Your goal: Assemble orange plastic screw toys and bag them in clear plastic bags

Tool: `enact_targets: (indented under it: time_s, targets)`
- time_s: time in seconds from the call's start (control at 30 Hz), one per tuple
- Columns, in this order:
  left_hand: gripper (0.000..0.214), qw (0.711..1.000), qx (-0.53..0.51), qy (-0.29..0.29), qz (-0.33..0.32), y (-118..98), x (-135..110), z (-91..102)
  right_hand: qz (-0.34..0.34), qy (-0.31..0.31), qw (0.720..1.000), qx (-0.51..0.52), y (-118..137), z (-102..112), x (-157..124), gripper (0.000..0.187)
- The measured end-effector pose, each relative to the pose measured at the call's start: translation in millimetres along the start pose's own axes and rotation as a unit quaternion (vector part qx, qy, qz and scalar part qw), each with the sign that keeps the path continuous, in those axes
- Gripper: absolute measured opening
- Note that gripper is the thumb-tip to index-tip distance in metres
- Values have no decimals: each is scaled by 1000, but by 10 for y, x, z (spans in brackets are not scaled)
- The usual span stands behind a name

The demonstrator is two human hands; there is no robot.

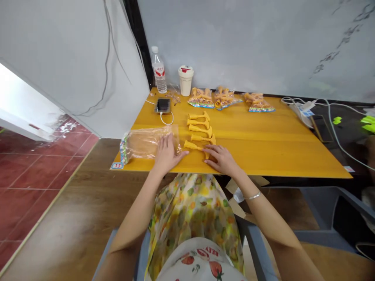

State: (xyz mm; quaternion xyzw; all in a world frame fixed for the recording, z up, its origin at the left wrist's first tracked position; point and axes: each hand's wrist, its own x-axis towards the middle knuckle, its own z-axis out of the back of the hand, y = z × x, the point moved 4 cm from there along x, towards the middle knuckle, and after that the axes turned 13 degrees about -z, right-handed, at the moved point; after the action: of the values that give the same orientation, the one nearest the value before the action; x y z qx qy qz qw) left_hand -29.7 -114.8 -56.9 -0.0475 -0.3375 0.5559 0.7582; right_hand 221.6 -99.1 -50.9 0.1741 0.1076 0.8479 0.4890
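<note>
My left hand [167,154] lies flat with fingers spread on the near edge of a stack of clear plastic bags [146,142] on the orange table [263,148]. My right hand [222,158] rests flat beside it, fingers stretched out, touching the wide end of the nearest orange plastic trumpet toy [193,146]. Three more such trumpet toys [200,127] lie in a column behind it. Neither hand grips anything.
Three filled bags of orange toys [225,98] lie at the back, by a white cup [185,80] and a water bottle [159,70]. A phone [163,105] with a cable lies behind the clear bags. A power strip [301,109] and cords sit at right.
</note>
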Motion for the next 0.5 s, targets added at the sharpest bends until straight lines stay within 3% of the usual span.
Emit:
enact_targets:
  time_s: [0.07,0.23,0.37,0.5]
  targets:
    - [87,999,44,-6,17,30,-63,-91,15,5,1000,-3,-4,9,-50,45]
    - [14,996,68,-46,37,17,-250,3,28,28,999,6,44,0,-158,35]
    - [10,991,-26,-113,73,28,-306,113,35,42,996,68,148,-20,-178,36]
    - [6,979,-113,-165,32,-98,-322,176,31,64,981,183,250,-4,-180,35]
